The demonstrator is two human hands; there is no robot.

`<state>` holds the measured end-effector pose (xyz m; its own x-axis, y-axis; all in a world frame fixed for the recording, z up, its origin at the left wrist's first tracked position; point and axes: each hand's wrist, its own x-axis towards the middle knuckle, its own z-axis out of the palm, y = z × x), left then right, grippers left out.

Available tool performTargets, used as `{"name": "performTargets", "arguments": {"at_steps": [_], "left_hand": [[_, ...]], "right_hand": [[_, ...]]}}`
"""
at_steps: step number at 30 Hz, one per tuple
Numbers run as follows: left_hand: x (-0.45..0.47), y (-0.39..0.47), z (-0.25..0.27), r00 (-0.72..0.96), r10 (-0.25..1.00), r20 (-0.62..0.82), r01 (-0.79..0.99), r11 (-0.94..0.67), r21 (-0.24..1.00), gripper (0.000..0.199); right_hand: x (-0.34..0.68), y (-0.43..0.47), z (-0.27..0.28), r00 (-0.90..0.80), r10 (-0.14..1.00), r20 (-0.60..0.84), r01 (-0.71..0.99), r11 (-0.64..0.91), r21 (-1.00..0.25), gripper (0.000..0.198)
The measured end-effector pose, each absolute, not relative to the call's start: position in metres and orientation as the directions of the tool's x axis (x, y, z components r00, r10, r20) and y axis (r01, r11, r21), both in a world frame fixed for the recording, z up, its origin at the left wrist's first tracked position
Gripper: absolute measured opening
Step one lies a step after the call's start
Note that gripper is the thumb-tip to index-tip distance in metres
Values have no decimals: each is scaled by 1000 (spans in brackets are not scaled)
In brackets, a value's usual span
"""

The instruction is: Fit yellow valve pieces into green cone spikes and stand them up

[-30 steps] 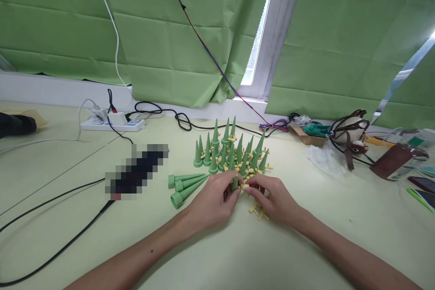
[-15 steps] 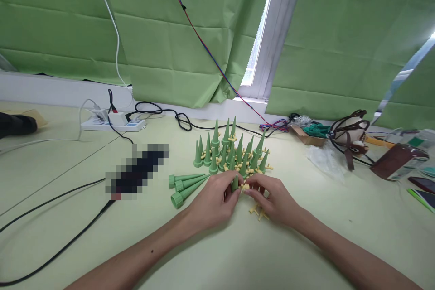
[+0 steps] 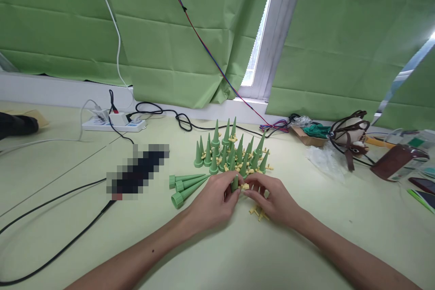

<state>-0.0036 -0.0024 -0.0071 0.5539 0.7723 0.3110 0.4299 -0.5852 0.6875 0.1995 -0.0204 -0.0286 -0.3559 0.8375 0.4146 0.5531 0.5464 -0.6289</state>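
Here, near curtains [image 3: 152, 41], hands [image 3: 215, 199] grip green spike [image 3: 234, 184] and yellow fitting [image 3: 245, 186] over pale table [image 3: 220, 258].

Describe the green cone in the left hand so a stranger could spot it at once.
On the pale table, find the crowd of upright green cones. Just nearer the viewer is the left hand. The cone is between its fingertips: unlike the upright ones and the lying cones, it is held.

A head-worn camera looks forward and down at the nearby left hand [image 3: 217, 197] and right hand [image 3: 277, 197].
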Motion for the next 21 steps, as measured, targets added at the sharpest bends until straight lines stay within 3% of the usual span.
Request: {"name": "performTargets", "arguments": {"at_steps": [7,17,21], "left_hand": [[-4,-2,-8,552,769,322,429,-593,681,14],[-4,-2,-8,559,767,315,433,-594,678,14],[-4,-2,-10,555,766,323,436,-599,672,13]], "right_hand": [[199,-20,-28,-359,823,440,568,567,-597,12],[199,-19,-29,-375,811,449,592,582,-557,24],[199,-19,-30,-364,824,434,589,565,-577,19]]}}
